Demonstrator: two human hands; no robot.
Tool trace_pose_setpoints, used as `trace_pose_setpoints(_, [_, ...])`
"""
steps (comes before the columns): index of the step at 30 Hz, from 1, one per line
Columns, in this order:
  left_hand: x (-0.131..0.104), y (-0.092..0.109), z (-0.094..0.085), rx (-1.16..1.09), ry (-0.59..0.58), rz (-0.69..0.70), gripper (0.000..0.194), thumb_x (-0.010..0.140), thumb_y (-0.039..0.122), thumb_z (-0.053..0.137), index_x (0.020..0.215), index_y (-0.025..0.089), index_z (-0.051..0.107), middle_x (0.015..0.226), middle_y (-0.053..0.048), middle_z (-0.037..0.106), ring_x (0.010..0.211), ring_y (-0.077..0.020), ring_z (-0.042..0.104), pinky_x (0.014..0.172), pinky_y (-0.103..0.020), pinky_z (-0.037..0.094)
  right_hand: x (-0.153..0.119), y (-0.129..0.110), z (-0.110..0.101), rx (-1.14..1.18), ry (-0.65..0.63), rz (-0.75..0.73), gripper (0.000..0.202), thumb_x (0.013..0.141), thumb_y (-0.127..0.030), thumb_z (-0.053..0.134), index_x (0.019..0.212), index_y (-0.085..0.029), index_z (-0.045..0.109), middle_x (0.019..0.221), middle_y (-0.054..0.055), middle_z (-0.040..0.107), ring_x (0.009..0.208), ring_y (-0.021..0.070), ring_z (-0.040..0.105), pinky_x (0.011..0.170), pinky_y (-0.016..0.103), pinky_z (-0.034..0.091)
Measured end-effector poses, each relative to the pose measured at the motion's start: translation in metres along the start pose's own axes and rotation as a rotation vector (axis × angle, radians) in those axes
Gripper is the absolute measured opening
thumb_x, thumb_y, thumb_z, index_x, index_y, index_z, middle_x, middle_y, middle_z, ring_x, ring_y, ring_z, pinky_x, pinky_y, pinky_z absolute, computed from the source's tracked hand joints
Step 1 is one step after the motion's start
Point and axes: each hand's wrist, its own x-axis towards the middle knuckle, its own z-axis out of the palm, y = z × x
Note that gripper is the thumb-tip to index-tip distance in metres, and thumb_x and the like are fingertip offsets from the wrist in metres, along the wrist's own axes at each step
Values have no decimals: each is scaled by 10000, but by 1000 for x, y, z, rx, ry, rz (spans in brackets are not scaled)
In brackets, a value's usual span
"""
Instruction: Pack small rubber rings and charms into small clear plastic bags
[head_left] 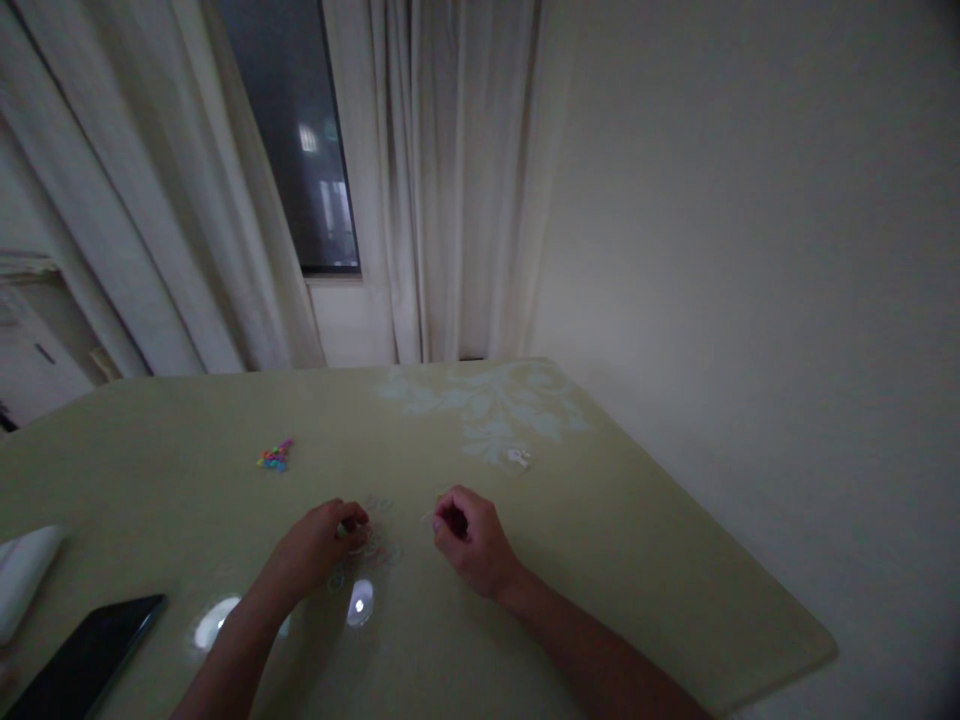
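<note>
My left hand [330, 545] rests low over the table, its fingers curled and the tips down at a scatter of small pale, see-through rings [373, 545]. Whether one of the rings is between those fingertips is hard to see. To the right, my right hand [474, 540] is closed in a pinch just above the tabletop. A thin pale bit shows at its fingertips, too small and blurred to name. Farther back lies a little heap of brightly coloured small pieces [276, 456]. Beyond my right hand sits a small white cluster [518, 457].
The glossy greenish table [600, 560] has a pale leaf pattern [495, 400] at its far right. A black phone-like slab [86, 655] and a white object [26, 570] lie at the left. Curtains [457, 180] and a wall [750, 250] stand behind.
</note>
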Motion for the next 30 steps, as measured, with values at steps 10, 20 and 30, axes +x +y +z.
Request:
trace_pose_setpoints(10, [1, 17, -6, -151, 113, 74, 263, 863, 411, 587, 859, 229, 778, 862, -64, 791, 757, -230, 695, 729, -314, 508, 1, -1, -1, -24, 2, -28, 67, 835, -228, 610, 794, -194, 569, 694, -32, 523, 612, 117, 462, 581, 227, 370])
trace_pose_setpoints(20, [-15, 69, 1, -565, 131, 225, 244, 861, 443, 704, 898, 216, 787, 796, -35, 784, 724, -186, 699, 667, -262, 529, -1, -4, -1, -33, 11, -27, 89, 893, -270, 601, 848, -193, 600, 699, -30, 533, 611, 117, 473, 577, 227, 381])
trace_pose_setpoints(30, [-16, 73, 8, -720, 167, 235, 219, 858, 394, 709, 933, 221, 819, 874, -56, 832, 794, -216, 772, 753, -304, 610, -3, -4, -2, -64, 58, -124, 75, 913, -259, 588, 880, -197, 615, 743, -21, 544, 615, 114, 493, 592, 232, 401])
